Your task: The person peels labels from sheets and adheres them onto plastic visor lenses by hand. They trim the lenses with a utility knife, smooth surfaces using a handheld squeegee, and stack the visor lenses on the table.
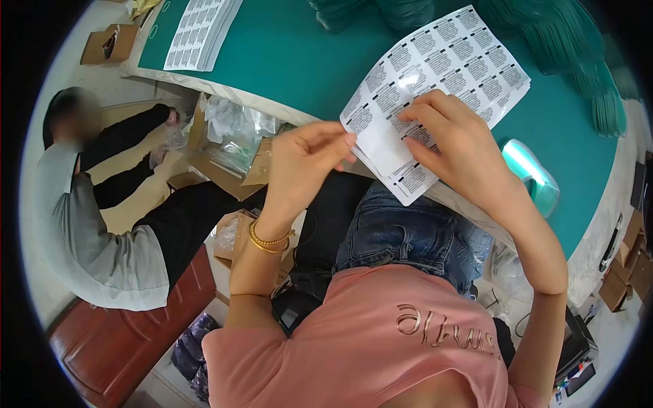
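A stack of printed label sheets (pixel 469 61) lies over the near edge of the green table, its lower corner overhanging. My left hand (pixel 306 160) pinches the left edge of the sheets between thumb and fingers. Over the middle of the top sheet is my right hand (pixel 459 146), fingers bent and apart, with a blank white patch showing beside its fingertips. Whether those fingertips touch the paper is hard to tell.
Another stack of label sheets (pixel 197 37) is at the table's far left. Bundles of green pieces (pixel 554 41) stand at the back right, near a glossy pale object (pixel 534 178). A seated co-worker (pixel 112 231) is at left, beside boxes and plastic bags.
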The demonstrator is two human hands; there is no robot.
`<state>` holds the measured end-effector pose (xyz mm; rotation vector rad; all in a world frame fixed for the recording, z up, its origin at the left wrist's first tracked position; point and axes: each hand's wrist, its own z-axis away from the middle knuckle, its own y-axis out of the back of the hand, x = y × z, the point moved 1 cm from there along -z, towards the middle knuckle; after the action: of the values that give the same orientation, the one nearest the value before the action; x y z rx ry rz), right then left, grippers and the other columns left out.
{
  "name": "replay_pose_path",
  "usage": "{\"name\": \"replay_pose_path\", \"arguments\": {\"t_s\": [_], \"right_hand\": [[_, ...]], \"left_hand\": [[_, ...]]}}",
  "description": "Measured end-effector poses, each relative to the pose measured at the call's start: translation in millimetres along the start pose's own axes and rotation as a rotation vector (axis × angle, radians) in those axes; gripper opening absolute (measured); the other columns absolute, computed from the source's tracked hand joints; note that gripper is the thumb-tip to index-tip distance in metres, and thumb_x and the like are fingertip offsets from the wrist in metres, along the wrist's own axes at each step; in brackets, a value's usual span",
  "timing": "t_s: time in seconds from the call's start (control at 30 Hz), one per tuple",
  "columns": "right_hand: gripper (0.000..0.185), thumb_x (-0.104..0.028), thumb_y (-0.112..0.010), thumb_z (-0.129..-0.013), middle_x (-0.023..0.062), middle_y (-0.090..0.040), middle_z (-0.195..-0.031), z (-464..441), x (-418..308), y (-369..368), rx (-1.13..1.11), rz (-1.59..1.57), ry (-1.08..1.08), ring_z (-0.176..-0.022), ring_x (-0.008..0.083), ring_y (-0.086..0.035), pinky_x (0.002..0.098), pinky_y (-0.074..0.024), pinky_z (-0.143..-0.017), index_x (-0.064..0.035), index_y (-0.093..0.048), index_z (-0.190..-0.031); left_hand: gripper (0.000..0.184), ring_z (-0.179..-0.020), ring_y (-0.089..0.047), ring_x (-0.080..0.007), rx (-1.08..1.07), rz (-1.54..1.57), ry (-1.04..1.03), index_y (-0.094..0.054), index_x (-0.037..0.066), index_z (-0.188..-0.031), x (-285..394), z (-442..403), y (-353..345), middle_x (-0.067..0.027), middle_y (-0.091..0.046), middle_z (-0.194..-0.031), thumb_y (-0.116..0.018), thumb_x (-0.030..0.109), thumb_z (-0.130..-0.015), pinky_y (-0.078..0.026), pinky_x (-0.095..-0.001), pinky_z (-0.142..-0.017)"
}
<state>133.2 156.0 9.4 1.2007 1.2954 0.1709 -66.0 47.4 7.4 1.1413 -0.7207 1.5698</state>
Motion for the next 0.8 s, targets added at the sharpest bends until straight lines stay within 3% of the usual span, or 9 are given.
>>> {"name": "replay_pose_path", "arguments": {"t_s": [0.2,0.3,0.5,0.67,0.8], "right_hand": [[0.019,-0.008,-0.067,-0.077,0.0097,-0.059,-0.093,-3.6,-3.1,-2.5,0.014,0.002,-0.006,-0.085,0.0292,-0.06,0.0383,-0.0506,-0.075,-0.003,-0.063,-0.095],[0.012,-0.008,-0.066,-0.077,0.0074,-0.061,-0.083,-7.4,-9.4,-11.4,0.175,-0.17,0.244,-0.073,0.0267,-0.063,0.0355,-0.0518,-0.061,-0.0033,-0.064,-0.088],[0.011,-0.01,-0.065,-0.074,0.0067,-0.06,-0.08,-11.0,-13.5,-15.4,0.19,-0.155,0.309,-0.071,0.0261,-0.062,0.0351,-0.0508,-0.057,-0.0033,-0.062,-0.083],[0.011,-0.011,-0.066,-0.073,0.0067,-0.056,-0.074,-11.2,-20.0,-9.5,0.114,-0.093,0.317,-0.068,0.0264,-0.06,0.0358,-0.0498,-0.057,-0.0031,-0.059,-0.077],[0.013,-0.01,-0.067,-0.072,0.0087,-0.056,-0.075,-13.9,-16.6,-16.3,0.088,-0.258,0.241,-0.069,0.0278,-0.06,0.0353,-0.0503,-0.06,-0.0025,-0.058,-0.076]], "left_hand": [[0.018,-0.067,-0.064,-0.0123,-0.088,0.039,0.072,-0.066,-0.007,-0.1,-8.2,5.8,-6.7,-0.0095,-0.069,-0.084,-0.065,0.008,-0.089,-0.048,-0.022,-0.057],[0.016,-0.068,-0.063,-0.0096,-0.109,0.083,0.068,-0.066,-0.005,-0.099,-3.4,8.2,-9.8,-0.0075,-0.068,-0.082,-0.063,0.008,-0.09,-0.049,-0.0207,-0.059],[0.014,-0.07,-0.063,-0.0095,-0.071,0.028,-0.095,-0.066,-0.005,-0.095,0.5,17.5,-20.7,-0.006,-0.067,-0.081,-0.062,0.008,-0.091,-0.05,-0.021,-0.062],[0.013,-0.072,-0.063,-0.0108,-0.04,-0.202,-0.234,-0.065,-0.005,-0.096,-0.3,25.2,-23.7,-0.0061,-0.067,-0.084,-0.061,0.006,-0.091,-0.051,-0.0225,-0.064],[0.013,-0.071,-0.064,-0.0116,-0.069,-0.059,-0.169,-0.065,-0.005,-0.095,-6.8,27.7,-22.7,-0.0074,-0.066,-0.083,-0.061,0.006,-0.091,-0.05,-0.022,-0.063]]}}
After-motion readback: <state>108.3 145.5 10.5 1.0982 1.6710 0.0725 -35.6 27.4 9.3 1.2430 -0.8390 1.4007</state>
